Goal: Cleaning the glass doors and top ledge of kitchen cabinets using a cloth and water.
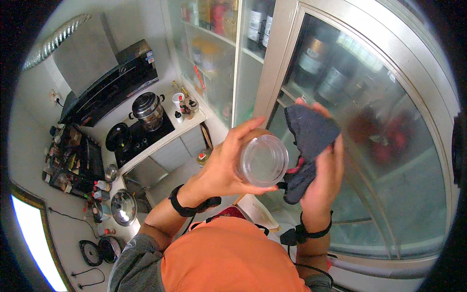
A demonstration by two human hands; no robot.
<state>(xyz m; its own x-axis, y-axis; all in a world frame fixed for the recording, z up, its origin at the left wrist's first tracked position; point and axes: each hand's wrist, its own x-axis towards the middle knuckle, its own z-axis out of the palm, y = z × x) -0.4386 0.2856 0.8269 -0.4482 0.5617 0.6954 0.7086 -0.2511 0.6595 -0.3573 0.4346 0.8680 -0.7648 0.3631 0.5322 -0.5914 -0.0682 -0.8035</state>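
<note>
A clear round plastic container (264,160) sits in the grip of my left hand (227,160), its round end turned up towards me. Fingers and thumb wrap around its side. Just to the right, my right hand (325,171) holds a dark grey cloth (310,131), bunched and folded over the fingers. A bit of pink shows at the cloth's inner edge. The cloth is close beside the container; whether they touch I cannot tell. Both wrists wear black straps.
A glass-fronted cabinet (394,204) with a metal frame stands close on my right. Ahead left, a steamer pot (147,109) stands on a black gas stove (146,140) under a range hood (113,87). Sauce bottles (186,109) crowd the counter corner. A metal lid (123,207) lies on the left counter.
</note>
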